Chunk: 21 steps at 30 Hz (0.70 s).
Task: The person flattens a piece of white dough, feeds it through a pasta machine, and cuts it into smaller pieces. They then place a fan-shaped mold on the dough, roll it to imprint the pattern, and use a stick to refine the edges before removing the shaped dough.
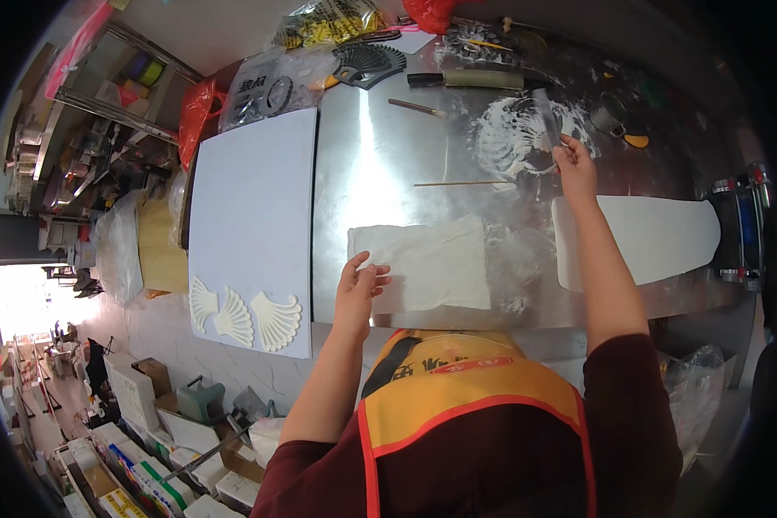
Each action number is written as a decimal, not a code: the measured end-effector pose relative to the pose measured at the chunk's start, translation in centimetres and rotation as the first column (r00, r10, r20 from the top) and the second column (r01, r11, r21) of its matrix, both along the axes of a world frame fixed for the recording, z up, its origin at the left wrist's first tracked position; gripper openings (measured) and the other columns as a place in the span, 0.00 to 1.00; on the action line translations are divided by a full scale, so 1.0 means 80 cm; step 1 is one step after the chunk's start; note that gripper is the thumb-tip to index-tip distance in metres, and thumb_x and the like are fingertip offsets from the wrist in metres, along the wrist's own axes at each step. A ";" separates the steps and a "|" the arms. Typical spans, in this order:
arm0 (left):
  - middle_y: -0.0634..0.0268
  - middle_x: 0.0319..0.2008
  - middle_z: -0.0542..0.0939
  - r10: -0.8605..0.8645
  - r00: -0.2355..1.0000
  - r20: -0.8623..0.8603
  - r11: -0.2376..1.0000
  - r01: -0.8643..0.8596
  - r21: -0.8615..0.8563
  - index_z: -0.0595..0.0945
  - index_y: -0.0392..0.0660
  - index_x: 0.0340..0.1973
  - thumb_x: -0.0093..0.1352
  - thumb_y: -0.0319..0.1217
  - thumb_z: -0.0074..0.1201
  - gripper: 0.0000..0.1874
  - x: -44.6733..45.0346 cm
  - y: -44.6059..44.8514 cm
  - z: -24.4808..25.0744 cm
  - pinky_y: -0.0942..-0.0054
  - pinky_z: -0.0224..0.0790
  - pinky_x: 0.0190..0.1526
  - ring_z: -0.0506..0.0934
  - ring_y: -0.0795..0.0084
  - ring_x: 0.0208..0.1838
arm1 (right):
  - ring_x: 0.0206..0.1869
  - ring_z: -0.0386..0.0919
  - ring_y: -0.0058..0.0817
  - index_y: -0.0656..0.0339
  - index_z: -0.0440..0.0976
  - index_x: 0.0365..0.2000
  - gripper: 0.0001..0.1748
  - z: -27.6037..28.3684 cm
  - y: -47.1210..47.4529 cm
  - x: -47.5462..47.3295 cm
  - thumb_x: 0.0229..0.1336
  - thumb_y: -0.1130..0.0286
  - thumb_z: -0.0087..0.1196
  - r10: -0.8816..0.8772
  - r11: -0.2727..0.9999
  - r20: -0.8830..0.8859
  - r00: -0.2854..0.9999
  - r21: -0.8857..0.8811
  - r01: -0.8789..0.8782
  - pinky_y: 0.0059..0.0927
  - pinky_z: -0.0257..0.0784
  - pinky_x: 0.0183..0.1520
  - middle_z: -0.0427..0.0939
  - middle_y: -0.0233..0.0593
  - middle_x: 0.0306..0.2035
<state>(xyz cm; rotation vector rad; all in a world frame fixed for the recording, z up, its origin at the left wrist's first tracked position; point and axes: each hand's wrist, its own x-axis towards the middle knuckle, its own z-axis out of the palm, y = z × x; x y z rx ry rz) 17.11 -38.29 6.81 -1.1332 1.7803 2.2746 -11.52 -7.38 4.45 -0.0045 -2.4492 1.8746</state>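
Observation:
My left hand (364,282) hovers with its fingers apart at the left part of a thin white cloth (434,269) lying on the metal table. My right hand (574,158) grips the near end of a translucent flat strip (546,120), beside a patch of white powder (508,139). A thin stick (463,183) lies between the cloth and the powder. Right of the cloth, a smooth white sheet (647,239) rests partly beneath my right forearm. White ribbed fan-shaped pieces (276,322) sit on a pale board (252,194) at the left.
Along the back lie a rolling pin (482,79), a brush (416,107), a dark fan-shaped mould (369,63) and plastic bags (265,87). A metal cup (607,116) and a yellow scraper (636,140) are at the right. Metal rollers (741,226) stand at the right edge.

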 end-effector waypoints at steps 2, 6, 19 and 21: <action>0.57 0.48 0.79 -0.040 0.999 -0.004 0.999 0.040 0.008 0.65 0.39 0.63 0.74 0.38 0.47 0.25 -0.003 -0.011 0.001 0.73 0.67 0.48 0.78 0.69 0.46 | 0.34 0.74 0.24 0.64 0.73 0.40 0.06 0.010 -0.024 0.042 0.63 0.74 0.53 0.088 0.838 0.193 0.977 -0.544 0.032 0.24 0.73 0.36 0.78 0.38 0.37; 0.55 0.56 0.75 -0.181 0.974 -0.138 0.983 0.184 0.008 0.64 0.40 0.65 0.75 0.43 0.46 0.28 -0.020 -0.019 -0.002 0.72 0.67 0.50 0.77 0.67 0.50 | 0.35 0.70 0.22 0.62 0.70 0.46 0.09 0.013 -0.076 0.168 0.66 0.74 0.48 0.485 0.260 0.331 0.810 -0.938 0.228 0.23 0.70 0.39 0.75 0.40 0.39; 0.62 0.32 0.80 -0.102 0.995 0.005 0.983 0.100 0.153 0.78 0.36 0.42 0.73 0.37 0.51 0.14 -0.005 -0.052 -0.069 0.75 0.70 0.36 0.79 0.73 0.33 | 0.39 0.71 0.22 0.62 0.67 0.54 0.15 -0.060 -0.158 0.317 0.70 0.70 0.39 0.575 0.621 0.571 0.586 -0.771 0.143 0.29 0.70 0.50 0.75 0.35 0.43; 0.62 0.31 0.80 -0.135 0.991 0.015 0.984 0.132 0.119 0.79 0.36 0.40 0.72 0.36 0.51 0.14 -0.009 -0.051 -0.077 0.75 0.70 0.34 0.79 0.73 0.32 | 0.38 0.71 0.22 0.63 0.67 0.54 0.16 -0.064 -0.157 0.317 0.70 0.69 0.40 0.541 0.684 0.577 0.612 -0.725 0.080 0.29 0.71 0.50 0.75 0.34 0.43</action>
